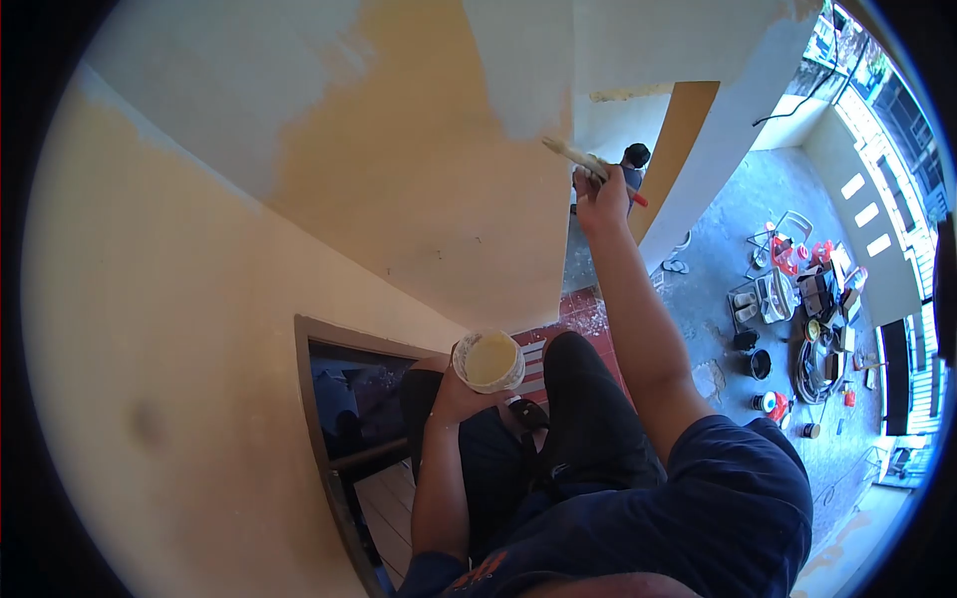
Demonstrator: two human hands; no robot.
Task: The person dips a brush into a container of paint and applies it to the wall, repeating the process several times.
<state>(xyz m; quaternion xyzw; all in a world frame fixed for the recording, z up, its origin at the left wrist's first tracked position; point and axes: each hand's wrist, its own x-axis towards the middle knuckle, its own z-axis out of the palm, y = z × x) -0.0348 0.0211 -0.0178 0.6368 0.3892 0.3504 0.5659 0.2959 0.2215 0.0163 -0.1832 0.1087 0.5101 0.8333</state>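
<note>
My right hand (604, 197) is raised and closed round a paint brush (578, 155). Pale paint coats the brush, its bristles point up and left at the wall edge, and a red handle end sticks out below my fingers. My left hand (461, 392) grips a round tub (489, 361) of cream-coloured paint, held upright above my lap; white smears cover its rim and side. In front of me the wall (399, 149) shows an orange-tan area beside pale grey-white areas.
Below left is a dark-framed opening (317, 399). Another person (635, 157) is beyond the wall edge, past my right hand. On the grey floor (698, 329) at the right lie buckets (760, 364), a chair (775, 296), boxes and coiled hose. Red tiles (583, 311) lie below.
</note>
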